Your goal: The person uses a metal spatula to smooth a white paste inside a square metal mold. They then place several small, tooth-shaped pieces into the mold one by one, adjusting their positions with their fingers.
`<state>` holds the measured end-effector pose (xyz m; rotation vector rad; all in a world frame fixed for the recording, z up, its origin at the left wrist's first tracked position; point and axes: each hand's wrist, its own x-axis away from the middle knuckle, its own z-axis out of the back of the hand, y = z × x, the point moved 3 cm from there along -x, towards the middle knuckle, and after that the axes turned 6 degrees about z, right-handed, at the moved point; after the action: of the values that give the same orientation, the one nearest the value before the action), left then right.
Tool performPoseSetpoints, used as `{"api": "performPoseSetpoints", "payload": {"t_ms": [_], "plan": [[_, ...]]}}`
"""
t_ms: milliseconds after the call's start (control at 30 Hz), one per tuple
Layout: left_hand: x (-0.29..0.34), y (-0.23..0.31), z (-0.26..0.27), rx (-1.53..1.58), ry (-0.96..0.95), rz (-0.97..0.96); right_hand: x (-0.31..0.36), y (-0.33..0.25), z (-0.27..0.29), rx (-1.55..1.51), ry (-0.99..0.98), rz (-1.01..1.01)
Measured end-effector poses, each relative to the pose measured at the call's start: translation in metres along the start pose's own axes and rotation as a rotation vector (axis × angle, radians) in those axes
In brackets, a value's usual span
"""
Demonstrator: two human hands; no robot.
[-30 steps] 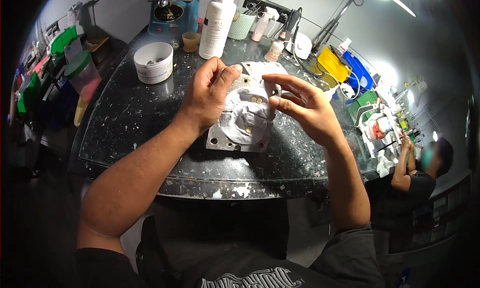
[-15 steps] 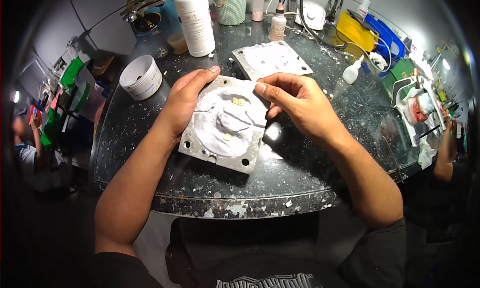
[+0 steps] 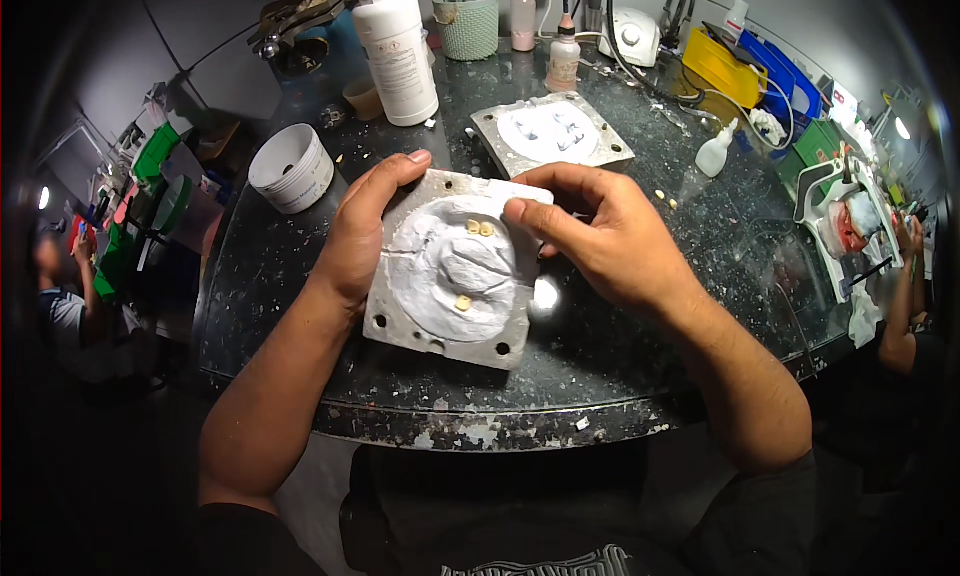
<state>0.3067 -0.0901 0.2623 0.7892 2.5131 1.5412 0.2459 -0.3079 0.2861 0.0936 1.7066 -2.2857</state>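
Observation:
A square metal dental flask half (image 3: 455, 348) is held tilted above the dark bench, its plaster face up. White plaster (image 3: 415, 286) fills it in a round mould, with a line running across toward the left rim. Two yellowish teeth (image 3: 480, 228) sit side by side near the top and a single one (image 3: 463, 303) lower down. My left hand (image 3: 355, 241) grips the left edge, thumb along the upper corner. My right hand (image 3: 620, 241) pinches the upper right edge, thumb on the face; its other fingers are partly hidden behind.
Behind lies another flask half (image 3: 485, 136) with white plaster. A white tub (image 3: 292, 171) and a tall white bottle (image 3: 398, 61) stand at left. Right are a small dropper bottle (image 3: 714, 154), a yellow bin (image 3: 718, 64) and an articulator with a model (image 3: 850, 221). Other people work at both sides.
My right thumb has slid a little inward and down over the flask half's upper right edge. The flask half has barely turned, while the whole view has shifted slightly.

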Motion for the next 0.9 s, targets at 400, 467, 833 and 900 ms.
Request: {"api": "performPoseSetpoints", "payload": {"t_ms": [400, 467, 833, 900], "plan": [[0.045, 0.012, -0.035, 0.016, -0.1, -0.173, 0.001, -0.016, 0.005, -0.079, -0.172, -0.061], [0.047, 0.01, -0.039, 0.012, -0.099, -0.198, 0.002, -0.018, 0.007, -0.125, -0.164, -0.066], [0.07, 0.013, -0.055, -0.379, -0.129, -0.533, 0.01, -0.031, 0.017, -0.007, -0.182, 0.245], [0.074, 0.014, -0.059, -0.421, -0.136, -0.575, 0.012, -0.034, 0.018, 0.061, -0.208, 0.328]]}}
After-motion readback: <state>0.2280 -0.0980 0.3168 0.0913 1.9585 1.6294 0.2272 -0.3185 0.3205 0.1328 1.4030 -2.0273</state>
